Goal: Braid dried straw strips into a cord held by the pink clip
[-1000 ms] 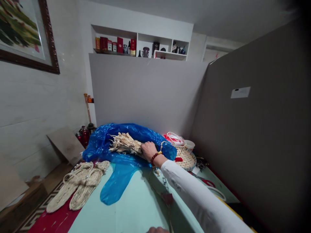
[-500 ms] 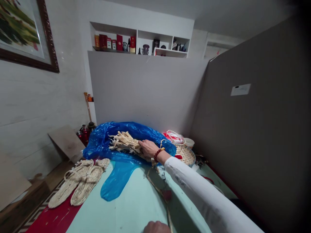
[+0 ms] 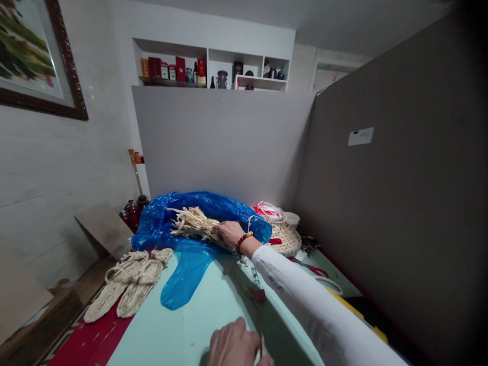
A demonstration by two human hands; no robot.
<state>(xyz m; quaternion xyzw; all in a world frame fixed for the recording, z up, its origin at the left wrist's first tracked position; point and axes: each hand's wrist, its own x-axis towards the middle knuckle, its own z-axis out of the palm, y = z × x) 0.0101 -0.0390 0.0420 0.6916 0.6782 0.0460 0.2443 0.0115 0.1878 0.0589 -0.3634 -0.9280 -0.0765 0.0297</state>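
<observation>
My right hand [image 3: 229,235], with a red bead bracelet [image 3: 243,243] at its wrist, is closed on a bundle of pale dried plant strips [image 3: 194,222]. The bundle lies in an opened blue plastic bag [image 3: 152,218]; its right end is hidden by the hand. Low in the view, my left hand [image 3: 233,345] is partly cut off by the frame edge. Its fingers are curled, with a thin twisted straw cord [image 3: 261,325] passing between thumb and fingers. A small dark red tag-like piece [image 3: 258,296] hangs by the cord.
Woven straw sandals [image 3: 139,279] lie at the left on red cloth [image 3: 86,338]. Right of the bag stand a round woven basket [image 3: 292,241], a white cup [image 3: 292,219] and red-handled scissors [image 3: 318,271]. Grey panels [image 3: 224,142] enclose the back and right.
My left hand has come further up into view along the cord. My right hand stays on the bundle. The view has shifted slightly, showing more at the right.
</observation>
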